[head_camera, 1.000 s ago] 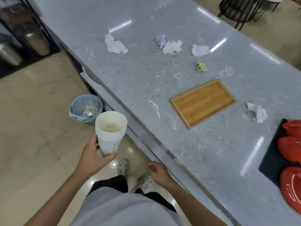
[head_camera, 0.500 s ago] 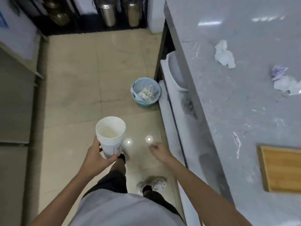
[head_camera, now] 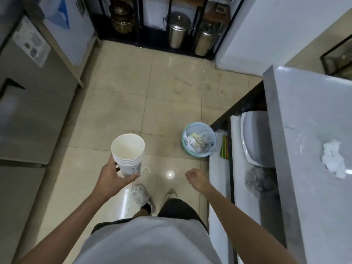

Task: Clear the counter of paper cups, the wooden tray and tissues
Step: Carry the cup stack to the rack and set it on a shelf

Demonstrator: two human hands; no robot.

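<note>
My left hand [head_camera: 112,178] grips a stack of several white paper cups [head_camera: 128,154], held upright over the tiled floor. My right hand [head_camera: 196,178] hangs loosely curled and holds nothing, just left of the counter's lower shelf. A crumpled white tissue [head_camera: 333,161] lies on the grey marble counter [head_camera: 304,103] at the right edge. The wooden tray and the other tissues are out of view. A small blue waste bin [head_camera: 199,139] with a liner and rubbish inside stands on the floor against the counter.
Steel cabinets [head_camera: 28,103] line the left side. A black rack with metal canisters [head_camera: 178,31] stands at the far end of the aisle. A white lower shelf [head_camera: 247,187] with a grey tub sits under the counter. My shoes [head_camera: 141,195] are on the tiles below.
The view has swung left, away from the counter and toward the aisle; the tray and most tissues have left the frame. The cup stack stays in my left hand.
</note>
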